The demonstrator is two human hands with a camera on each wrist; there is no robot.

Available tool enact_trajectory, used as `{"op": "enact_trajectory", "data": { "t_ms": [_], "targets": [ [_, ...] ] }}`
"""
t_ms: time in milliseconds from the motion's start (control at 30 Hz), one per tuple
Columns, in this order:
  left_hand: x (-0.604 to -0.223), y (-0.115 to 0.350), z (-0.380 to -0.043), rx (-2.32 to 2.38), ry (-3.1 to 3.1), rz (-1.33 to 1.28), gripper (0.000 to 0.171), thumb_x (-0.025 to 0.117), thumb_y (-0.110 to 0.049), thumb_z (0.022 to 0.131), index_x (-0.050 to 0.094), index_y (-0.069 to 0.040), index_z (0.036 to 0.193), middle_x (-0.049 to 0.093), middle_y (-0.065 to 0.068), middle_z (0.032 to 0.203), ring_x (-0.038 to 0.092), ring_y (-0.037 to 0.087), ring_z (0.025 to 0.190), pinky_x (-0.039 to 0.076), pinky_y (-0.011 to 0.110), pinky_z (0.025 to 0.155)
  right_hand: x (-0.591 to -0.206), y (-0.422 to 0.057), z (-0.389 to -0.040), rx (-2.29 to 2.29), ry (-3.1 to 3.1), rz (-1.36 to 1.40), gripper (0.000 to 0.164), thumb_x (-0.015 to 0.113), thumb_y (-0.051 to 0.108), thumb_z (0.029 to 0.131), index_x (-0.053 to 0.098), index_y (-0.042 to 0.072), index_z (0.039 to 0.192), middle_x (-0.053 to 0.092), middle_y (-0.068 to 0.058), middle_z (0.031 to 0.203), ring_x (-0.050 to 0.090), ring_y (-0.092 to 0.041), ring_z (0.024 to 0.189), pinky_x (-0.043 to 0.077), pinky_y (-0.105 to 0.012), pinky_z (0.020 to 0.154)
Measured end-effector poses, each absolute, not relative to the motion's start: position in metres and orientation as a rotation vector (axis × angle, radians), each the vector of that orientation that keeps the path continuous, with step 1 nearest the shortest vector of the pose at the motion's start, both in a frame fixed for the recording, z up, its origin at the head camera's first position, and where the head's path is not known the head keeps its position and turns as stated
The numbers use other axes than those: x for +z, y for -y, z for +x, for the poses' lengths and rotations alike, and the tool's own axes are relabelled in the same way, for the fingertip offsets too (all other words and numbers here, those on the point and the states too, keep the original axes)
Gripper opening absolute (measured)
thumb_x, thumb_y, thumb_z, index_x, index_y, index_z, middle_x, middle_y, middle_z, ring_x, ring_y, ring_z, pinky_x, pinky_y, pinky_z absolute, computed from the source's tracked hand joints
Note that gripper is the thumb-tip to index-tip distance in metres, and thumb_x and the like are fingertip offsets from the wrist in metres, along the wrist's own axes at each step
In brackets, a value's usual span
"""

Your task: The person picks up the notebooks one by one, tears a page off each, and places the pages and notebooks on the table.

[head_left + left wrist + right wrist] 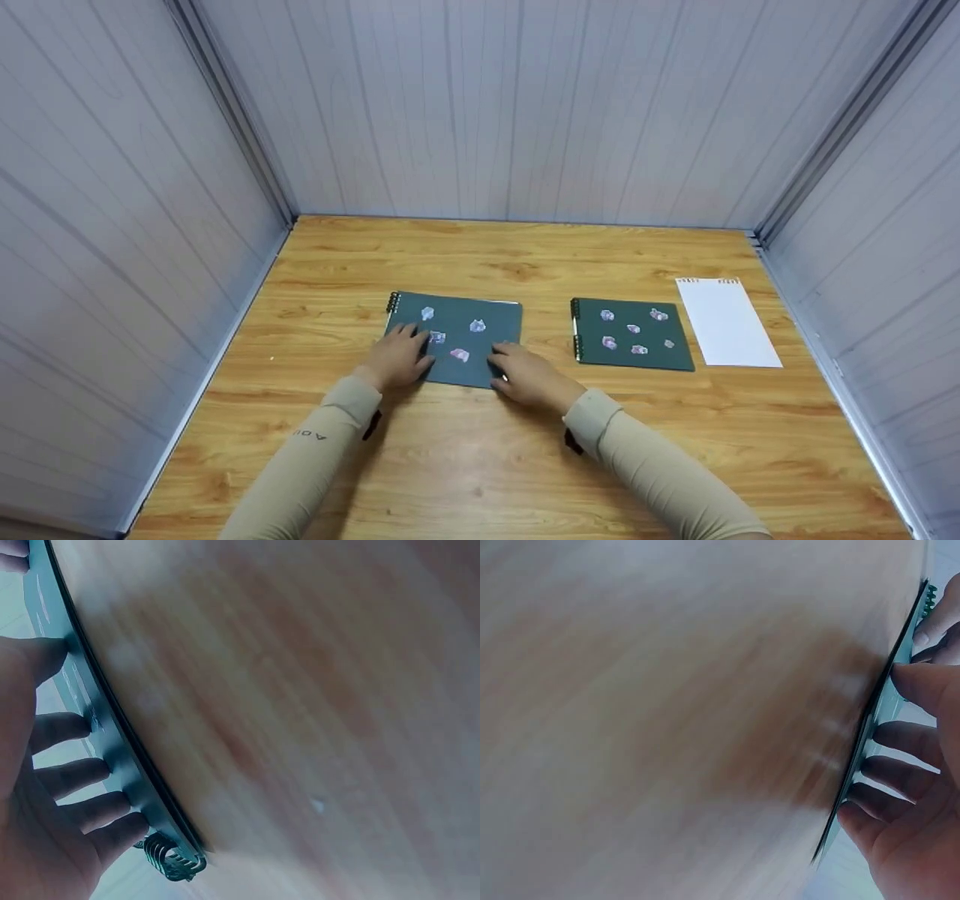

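Note:
A dark green spiral notebook [457, 337] with several pale stickers on its cover lies flat on the wooden table [480, 465]. My left hand [397, 356] rests on its left part near the spiral binding, fingers spread on the cover. My right hand [525, 371] rests on its near right corner. The left wrist view shows my left hand's fingers [75, 791] lying fairly straight on the notebook [112, 742], beside its spiral [169, 859]. In the right wrist view my right hand's fingers [900, 787] touch the cover [870, 742] in the same way.
A second green spiral notebook [634, 334] with stickers lies to the right, and a white notepad [726, 322] beside it near the right wall. Grey panelled walls enclose the table on the left, back and right.

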State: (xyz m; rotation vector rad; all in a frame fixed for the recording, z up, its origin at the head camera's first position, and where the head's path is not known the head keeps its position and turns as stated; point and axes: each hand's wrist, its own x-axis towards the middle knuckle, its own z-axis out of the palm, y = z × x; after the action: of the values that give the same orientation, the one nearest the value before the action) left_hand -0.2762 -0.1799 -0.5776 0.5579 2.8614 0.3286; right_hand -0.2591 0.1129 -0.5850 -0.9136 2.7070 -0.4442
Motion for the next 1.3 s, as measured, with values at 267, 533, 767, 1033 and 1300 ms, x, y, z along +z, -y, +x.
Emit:
{"op": "enact_trajectory", "data": {
  "t_ms": [267, 533, 767, 1033, 1300],
  "targets": [
    [-0.575, 0.168, -0.262, 0.323, -2.841, 0.566, 0.062, 0.059, -0.038, 0.112, 0.052, 0.003, 0.157, 0.047, 0.032, 0.163, 0.041, 0.053, 0.153, 0.035, 0.064, 0.128, -0.585, -0.128, -0.252, -0.494, -2.701, -0.97, 0.05, 0.067, 0.023, 0.108, 0.06, -0.004, 0.15, 0.05, -0.025, 0.165, 0.045, -0.042, 0.156, 0.037, -0.053, 0.13],
    [-0.577, 0.147, -0.241, 0.258, -2.855, 0.658, 0.065, 0.063, -0.043, 0.109, 0.056, 0.005, 0.153, 0.055, 0.033, 0.151, 0.051, 0.052, 0.14, 0.045, 0.065, 0.119, -0.583, -0.155, -0.24, -0.543, -2.674, -0.943, 0.048, 0.072, 0.021, 0.104, 0.065, -0.003, 0.145, 0.053, -0.023, 0.163, 0.048, -0.042, 0.154, 0.039, -0.055, 0.129],
    [-0.578, 0.135, -0.225, 0.207, -2.859, 0.744, 0.068, 0.065, -0.046, 0.108, 0.056, 0.003, 0.153, 0.058, 0.032, 0.147, 0.056, 0.05, 0.134, 0.049, 0.063, 0.115, -0.582, -0.174, -0.227, -0.571, -2.662, -0.904, 0.047, 0.074, 0.021, 0.104, 0.067, -0.001, 0.144, 0.054, -0.021, 0.163, 0.049, -0.042, 0.154, 0.039, -0.056, 0.128],
    [-0.575, 0.135, -0.224, 0.206, -2.852, 0.782, 0.061, 0.065, -0.043, 0.108, 0.061, 0.001, 0.15, 0.063, 0.027, 0.143, 0.061, 0.045, 0.13, 0.054, 0.059, 0.112, -0.579, -0.177, -0.223, -0.585, -2.662, -0.879, 0.046, 0.073, 0.02, 0.104, 0.067, -0.002, 0.144, 0.056, -0.022, 0.16, 0.052, -0.043, 0.15, 0.042, -0.057, 0.125],
    [-0.575, 0.145, -0.25, 0.185, -2.912, 0.736, 0.065, 0.064, -0.043, 0.109, 0.058, 0.005, 0.151, 0.054, 0.032, 0.156, 0.048, 0.05, 0.15, 0.038, 0.06, 0.128, -0.577, -0.168, -0.243, -0.54, -2.8, -0.781, 0.048, 0.073, 0.025, 0.105, 0.066, -0.006, 0.142, 0.061, -0.026, 0.15, 0.059, -0.043, 0.14, 0.048, -0.058, 0.12]
  ]
}}
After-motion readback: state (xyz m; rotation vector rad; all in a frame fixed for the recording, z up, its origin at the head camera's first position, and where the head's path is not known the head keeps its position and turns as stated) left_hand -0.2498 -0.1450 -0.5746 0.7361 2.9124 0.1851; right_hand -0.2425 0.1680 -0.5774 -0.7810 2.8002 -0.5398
